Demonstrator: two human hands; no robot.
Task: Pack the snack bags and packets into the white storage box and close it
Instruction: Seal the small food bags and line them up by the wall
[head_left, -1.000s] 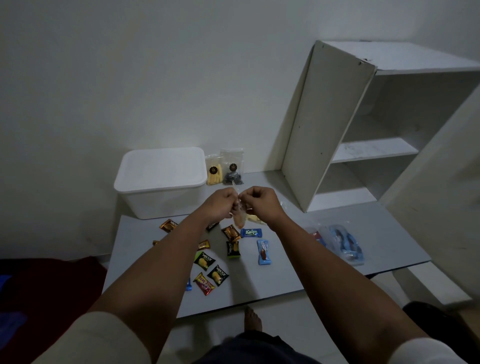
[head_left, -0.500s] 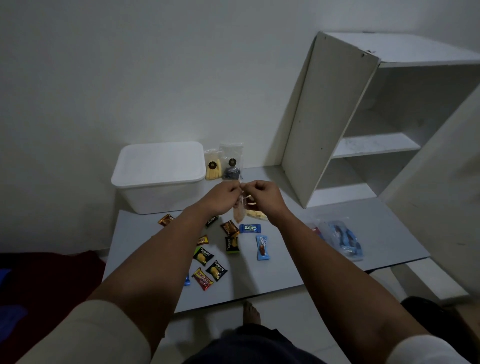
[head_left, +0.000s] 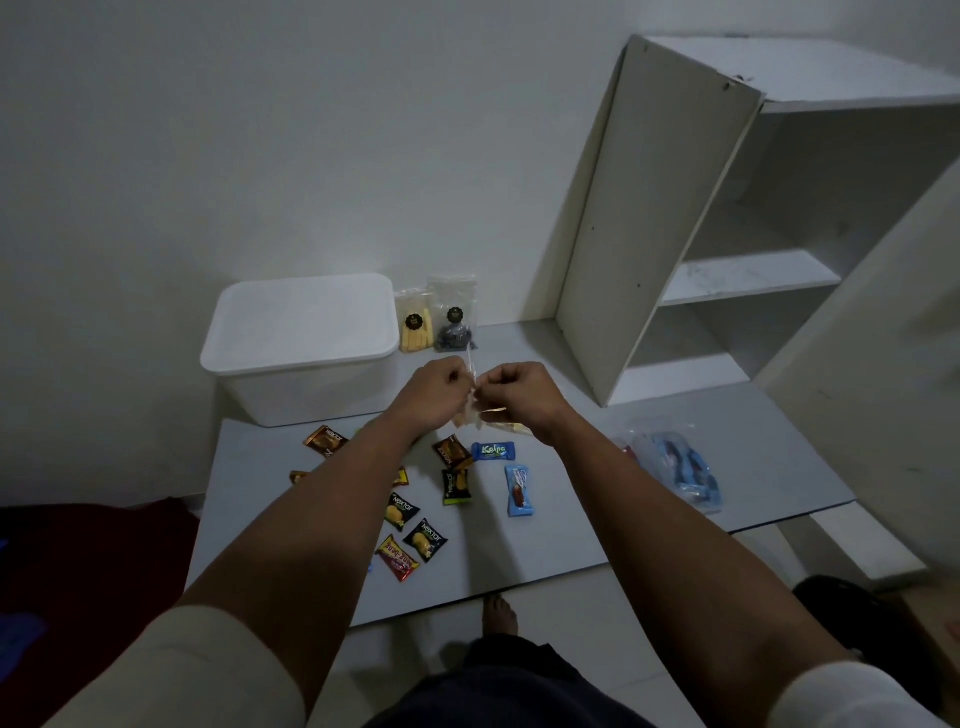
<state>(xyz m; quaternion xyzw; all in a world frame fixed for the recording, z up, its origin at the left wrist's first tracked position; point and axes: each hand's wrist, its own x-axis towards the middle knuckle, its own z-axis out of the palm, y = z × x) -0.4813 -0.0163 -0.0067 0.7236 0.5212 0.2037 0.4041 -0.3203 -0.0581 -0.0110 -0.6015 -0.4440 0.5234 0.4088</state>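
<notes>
Head view shows left hand (head_left: 434, 395) and right hand (head_left: 522, 397) pinching the clear snack bag (head_left: 471, 410); seal its top fully before opening the lidded white storage box (head_left: 301, 348).

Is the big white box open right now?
No, the white box has its lid sitting flat on top, covering it fully.
</notes>
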